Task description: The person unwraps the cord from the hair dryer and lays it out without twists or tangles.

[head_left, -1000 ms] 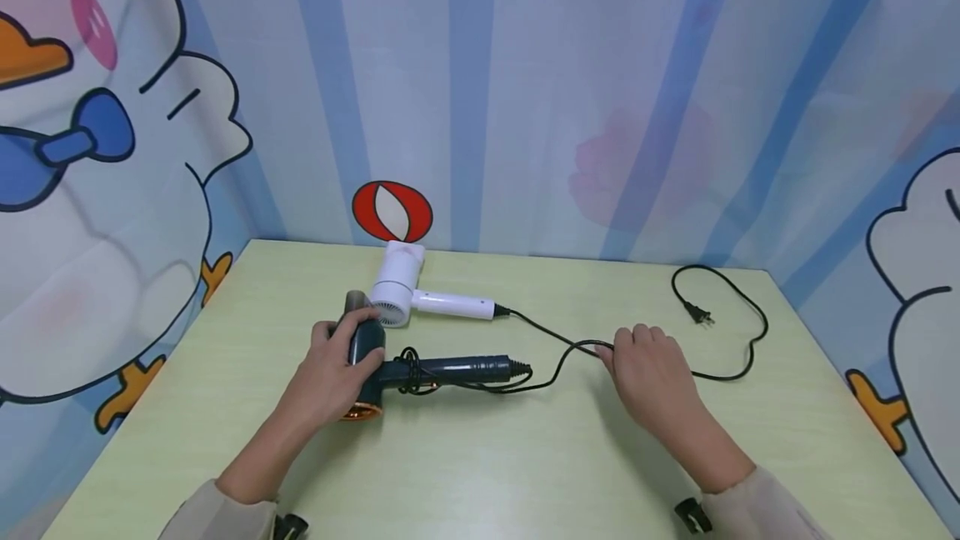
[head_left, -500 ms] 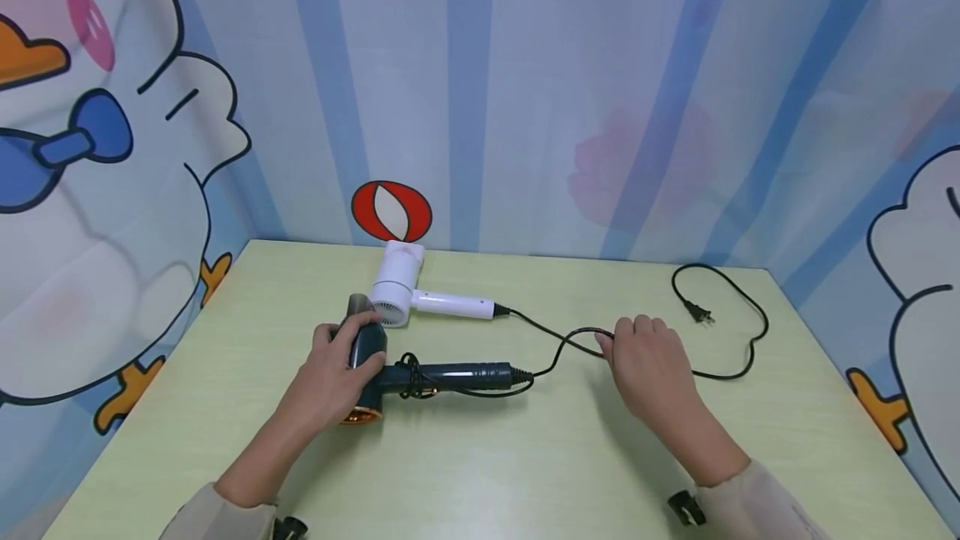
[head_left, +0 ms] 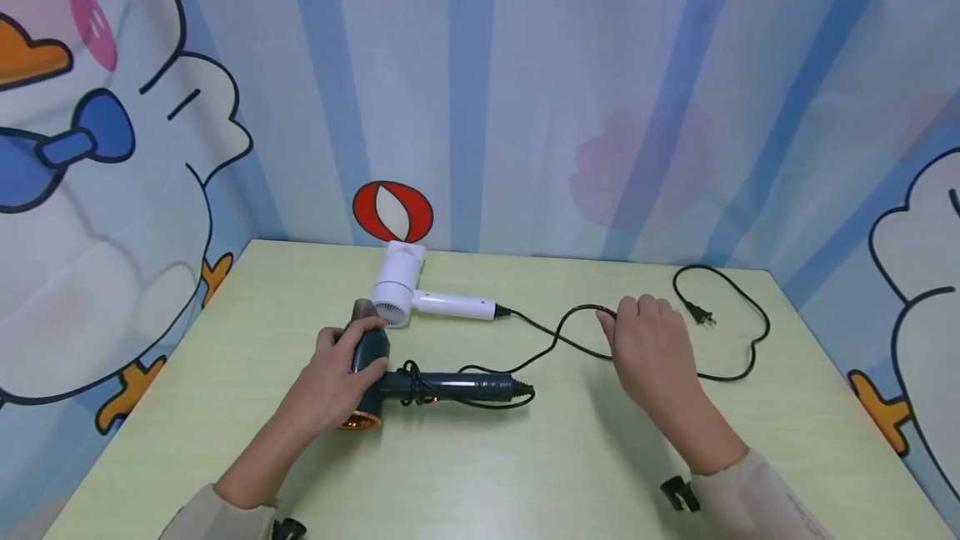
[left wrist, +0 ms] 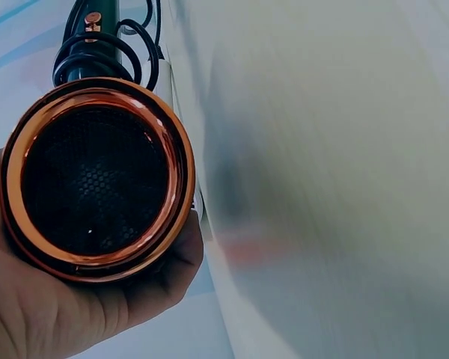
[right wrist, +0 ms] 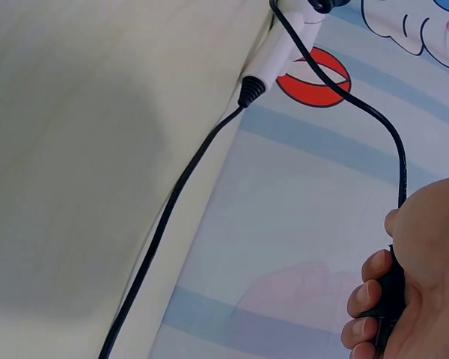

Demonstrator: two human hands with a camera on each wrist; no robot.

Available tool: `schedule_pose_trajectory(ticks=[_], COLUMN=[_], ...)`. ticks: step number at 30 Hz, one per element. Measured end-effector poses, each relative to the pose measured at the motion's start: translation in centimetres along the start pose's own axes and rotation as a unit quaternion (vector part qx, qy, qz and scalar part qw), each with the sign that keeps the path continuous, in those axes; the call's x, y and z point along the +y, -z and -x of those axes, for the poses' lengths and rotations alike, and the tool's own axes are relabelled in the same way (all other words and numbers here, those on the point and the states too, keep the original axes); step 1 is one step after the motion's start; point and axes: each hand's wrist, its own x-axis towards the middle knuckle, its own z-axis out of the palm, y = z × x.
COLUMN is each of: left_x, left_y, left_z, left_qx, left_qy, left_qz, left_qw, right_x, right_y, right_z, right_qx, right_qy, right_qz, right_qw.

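My left hand (head_left: 337,369) grips a dark teal hair dryer (head_left: 465,387) round its barrel. The handle points right, with several turns of black cord (head_left: 414,383) wound on it. In the left wrist view, the copper-coloured rim (left wrist: 181,161) of the dryer's dark round end faces the camera. On the right, my right hand (head_left: 657,365) is raised over the table, with this dryer's cord running up into it. The right wrist view shows its fingers curled round the black plug end (right wrist: 391,295), partly hidden by the hand.
A white hair dryer (head_left: 453,305) lies behind the dark one. Its cord (head_left: 752,348) passes under the raised cord and past my right hand to a black plug (head_left: 701,314) at the back right. A patterned backdrop (head_left: 525,107) rises behind the table (head_left: 480,473).
My right hand has moved slightly up and away, and the cord now crosses behind the dark hair dryer's handle instead of along its front. The dark hair dryer's handle has shifted slightly nearer me.
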Motion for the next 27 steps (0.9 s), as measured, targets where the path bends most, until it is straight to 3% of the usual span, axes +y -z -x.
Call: schedule_pose_trajectory(ticks=[7,27], left_x=[0.0,0.0], left_y=[0.0,-0.1], left_z=[0.0,0.0], left_qx=[0.0,-0.002], left_qy=[-0.002,0.001], left_qz=[-0.001,-0.003], left_qw=[1.0,1.0], right_x=[0.1,0.0], right_y=[1.0,4.7], right_z=[-0.8,-1.9], right_qx=[0.008,0.063], right_qy=[0.002,-0.013], right_qz=[0.008,-0.04], right_qw=[1.0,0.997])
